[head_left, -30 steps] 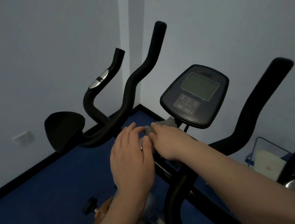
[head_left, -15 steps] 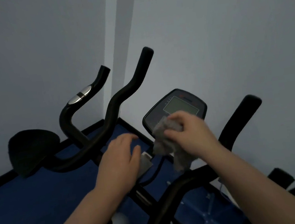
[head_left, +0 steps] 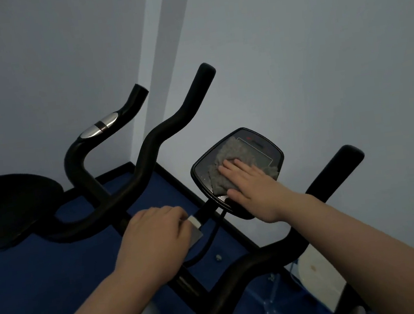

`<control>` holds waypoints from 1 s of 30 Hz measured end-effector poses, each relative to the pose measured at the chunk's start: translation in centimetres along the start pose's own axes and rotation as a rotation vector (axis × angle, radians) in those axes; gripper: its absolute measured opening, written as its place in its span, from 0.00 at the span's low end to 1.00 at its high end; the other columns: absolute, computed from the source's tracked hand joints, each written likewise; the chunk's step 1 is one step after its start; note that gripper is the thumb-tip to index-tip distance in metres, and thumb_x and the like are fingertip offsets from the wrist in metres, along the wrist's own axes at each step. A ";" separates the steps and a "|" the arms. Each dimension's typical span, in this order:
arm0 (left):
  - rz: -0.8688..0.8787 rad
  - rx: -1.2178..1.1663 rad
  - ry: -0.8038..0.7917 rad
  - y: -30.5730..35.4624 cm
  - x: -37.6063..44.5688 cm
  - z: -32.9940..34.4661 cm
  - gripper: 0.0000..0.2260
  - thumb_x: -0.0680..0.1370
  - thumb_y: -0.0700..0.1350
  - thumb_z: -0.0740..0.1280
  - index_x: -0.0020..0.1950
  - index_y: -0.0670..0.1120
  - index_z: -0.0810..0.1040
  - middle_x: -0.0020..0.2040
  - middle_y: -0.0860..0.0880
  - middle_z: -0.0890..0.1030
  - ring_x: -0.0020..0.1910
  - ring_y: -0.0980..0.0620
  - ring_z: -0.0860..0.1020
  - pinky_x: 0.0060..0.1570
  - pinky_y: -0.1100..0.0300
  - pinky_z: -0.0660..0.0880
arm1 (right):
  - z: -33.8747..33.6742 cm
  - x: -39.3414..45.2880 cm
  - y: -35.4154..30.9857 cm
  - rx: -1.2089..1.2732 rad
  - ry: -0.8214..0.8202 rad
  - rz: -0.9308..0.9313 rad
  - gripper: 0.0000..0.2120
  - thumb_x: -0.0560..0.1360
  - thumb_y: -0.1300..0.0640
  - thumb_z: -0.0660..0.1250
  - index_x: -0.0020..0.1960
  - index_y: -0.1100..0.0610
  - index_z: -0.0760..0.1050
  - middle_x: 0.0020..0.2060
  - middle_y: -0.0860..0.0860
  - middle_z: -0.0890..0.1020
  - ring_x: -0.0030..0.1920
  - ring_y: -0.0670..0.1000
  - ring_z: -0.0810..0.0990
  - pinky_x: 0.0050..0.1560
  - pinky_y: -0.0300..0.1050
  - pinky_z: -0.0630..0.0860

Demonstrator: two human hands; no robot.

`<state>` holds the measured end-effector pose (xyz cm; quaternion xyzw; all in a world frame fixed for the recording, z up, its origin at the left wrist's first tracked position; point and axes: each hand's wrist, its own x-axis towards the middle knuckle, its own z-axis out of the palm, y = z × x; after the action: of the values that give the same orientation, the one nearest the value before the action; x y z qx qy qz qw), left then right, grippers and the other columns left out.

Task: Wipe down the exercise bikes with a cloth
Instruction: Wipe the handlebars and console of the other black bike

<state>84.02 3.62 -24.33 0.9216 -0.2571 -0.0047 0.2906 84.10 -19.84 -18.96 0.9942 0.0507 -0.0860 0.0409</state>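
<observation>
Head view: the right hand (head_left: 250,185) lies flat, fingers spread, pressing a grey cloth (head_left: 235,160) onto the bike's console (head_left: 239,171); cloth shows past the fingertips and on both sides. The left hand (head_left: 153,241) curls over the handlebar stem, fingers bent, hiding what they hold. Left of it rise the handlebars (head_left: 157,142) and a saddle (head_left: 16,203); another bar (head_left: 333,175) stands right of the console.

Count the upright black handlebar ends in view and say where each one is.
3. One short end at far left above a silver sensor, a taller one left of the console, and one right of it. Others may lie out of frame.
</observation>
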 end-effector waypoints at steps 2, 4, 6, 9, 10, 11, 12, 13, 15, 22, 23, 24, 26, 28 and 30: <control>0.004 0.004 0.004 0.0 -0.1 0.0 0.14 0.81 0.53 0.52 0.59 0.57 0.75 0.55 0.60 0.79 0.53 0.57 0.74 0.57 0.61 0.65 | 0.5 -0.4 0.1 -0.096 -0.083 -0.034 0.31 0.82 0.44 0.47 0.77 0.50 0.35 0.77 0.47 0.38 0.76 0.47 0.35 0.73 0.46 0.35; -0.003 0.007 0.013 -0.1 -0.1 0.1 0.14 0.81 0.53 0.52 0.60 0.57 0.75 0.55 0.60 0.79 0.54 0.58 0.74 0.56 0.62 0.65 | 1.1 -0.8 -0.2 -0.152 -0.151 -0.082 0.32 0.81 0.42 0.47 0.76 0.50 0.31 0.76 0.47 0.35 0.74 0.47 0.32 0.71 0.46 0.32; -0.001 0.013 0.026 0.0 -0.1 0.2 0.14 0.80 0.53 0.53 0.59 0.58 0.75 0.54 0.60 0.79 0.53 0.58 0.74 0.55 0.62 0.64 | 1.5 -0.8 -0.7 -0.177 -0.167 -0.111 0.34 0.81 0.41 0.47 0.75 0.50 0.30 0.76 0.47 0.34 0.74 0.47 0.31 0.72 0.47 0.32; -0.006 0.019 0.032 0.1 0.0 0.2 0.13 0.80 0.54 0.53 0.59 0.58 0.75 0.53 0.60 0.78 0.53 0.58 0.74 0.55 0.62 0.63 | 1.9 0.1 -1.4 -0.182 -0.130 -0.129 0.34 0.81 0.41 0.48 0.76 0.50 0.31 0.76 0.48 0.34 0.75 0.48 0.31 0.74 0.50 0.32; -0.006 0.020 0.030 0.2 0.0 0.2 0.13 0.80 0.55 0.52 0.58 0.59 0.74 0.53 0.60 0.78 0.53 0.58 0.74 0.56 0.62 0.63 | 2.1 0.6 -1.8 -0.162 -0.113 -0.132 0.33 0.81 0.41 0.48 0.76 0.50 0.32 0.76 0.48 0.35 0.75 0.48 0.31 0.74 0.51 0.32; -0.008 0.020 0.029 0.2 0.0 0.3 0.13 0.80 0.55 0.52 0.58 0.59 0.74 0.54 0.60 0.78 0.54 0.58 0.74 0.56 0.61 0.63 | 2.2 1.4 -2.2 -0.131 -0.092 -0.131 0.33 0.81 0.41 0.47 0.76 0.50 0.33 0.76 0.47 0.36 0.75 0.47 0.32 0.74 0.51 0.32; -0.009 0.021 0.028 0.2 0.1 0.3 0.13 0.80 0.55 0.52 0.58 0.59 0.74 0.54 0.60 0.78 0.54 0.58 0.74 0.56 0.61 0.64 | 2.2 2.2 -2.5 -0.090 -0.069 -0.125 0.31 0.81 0.42 0.47 0.77 0.49 0.34 0.77 0.46 0.37 0.75 0.46 0.33 0.73 0.50 0.31; -0.009 0.020 0.027 0.3 0.1 0.2 0.13 0.80 0.56 0.52 0.57 0.59 0.74 0.53 0.61 0.78 0.54 0.59 0.74 0.56 0.61 0.64 | 2.0 3.0 -2.7 -0.041 -0.048 -0.116 0.30 0.81 0.42 0.46 0.77 0.48 0.36 0.77 0.45 0.38 0.75 0.45 0.34 0.73 0.49 0.31; -0.009 0.008 0.021 0.2 0.0 0.1 0.14 0.79 0.56 0.51 0.57 0.59 0.74 0.53 0.61 0.78 0.53 0.59 0.74 0.57 0.62 0.63 | 1.5 4.5 -2.6 0.062 -0.008 -0.099 0.27 0.82 0.44 0.45 0.78 0.47 0.40 0.77 0.43 0.43 0.75 0.43 0.36 0.72 0.47 0.31; 0.007 -0.021 0.023 -0.1 -0.2 -0.1 0.14 0.80 0.54 0.52 0.58 0.59 0.75 0.53 0.62 0.78 0.52 0.61 0.73 0.57 0.64 0.61 | -0.3 6.6 1.2 0.093 0.161 0.136 0.27 0.82 0.47 0.47 0.78 0.49 0.42 0.78 0.45 0.45 0.77 0.47 0.41 0.73 0.51 0.37; 0.005 -0.024 0.029 -0.1 -0.3 -0.1 0.13 0.80 0.54 0.52 0.58 0.59 0.75 0.53 0.62 0.78 0.52 0.61 0.73 0.57 0.64 0.61 | -0.6 6.3 1.9 0.082 0.171 0.184 0.27 0.82 0.47 0.47 0.78 0.49 0.40 0.78 0.46 0.45 0.77 0.48 0.41 0.73 0.51 0.37; 0.004 -0.027 0.035 -0.1 -0.3 -0.1 0.13 0.80 0.54 0.53 0.58 0.59 0.75 0.52 0.61 0.78 0.52 0.61 0.73 0.57 0.64 0.61 | -0.8 6.0 2.6 0.070 0.174 0.230 0.28 0.82 0.47 0.47 0.78 0.49 0.39 0.78 0.46 0.43 0.77 0.49 0.40 0.73 0.51 0.37; 0.005 -0.029 0.041 -0.1 -0.4 -0.1 0.13 0.80 0.53 0.53 0.58 0.58 0.75 0.52 0.61 0.79 0.51 0.60 0.74 0.57 0.64 0.62 | -1.2 5.4 3.4 0.057 0.143 0.307 0.29 0.82 0.47 0.47 0.77 0.50 0.36 0.78 0.47 0.41 0.77 0.51 0.39 0.73 0.52 0.36; 0.007 -0.031 0.039 -0.1 -0.4 0.0 0.13 0.80 0.53 0.53 0.58 0.58 0.75 0.52 0.61 0.79 0.51 0.60 0.74 0.56 0.63 0.63 | -1.5 4.9 3.4 0.055 0.077 0.373 0.30 0.82 0.47 0.48 0.77 0.51 0.34 0.77 0.49 0.39 0.77 0.52 0.37 0.73 0.53 0.36; 0.005 -0.036 0.034 -0.1 -0.4 0.0 0.13 0.80 0.52 0.53 0.57 0.57 0.76 0.52 0.60 0.79 0.51 0.59 0.74 0.56 0.63 0.63 | -1.8 4.3 3.2 0.033 0.008 0.421 0.31 0.82 0.46 0.47 0.77 0.53 0.33 0.77 0.51 0.37 0.76 0.53 0.37 0.74 0.53 0.37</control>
<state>83.75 3.87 -24.42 0.9155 -0.2544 0.0071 0.3116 88.99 -22.42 -17.74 0.9837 -0.1593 -0.0723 0.0413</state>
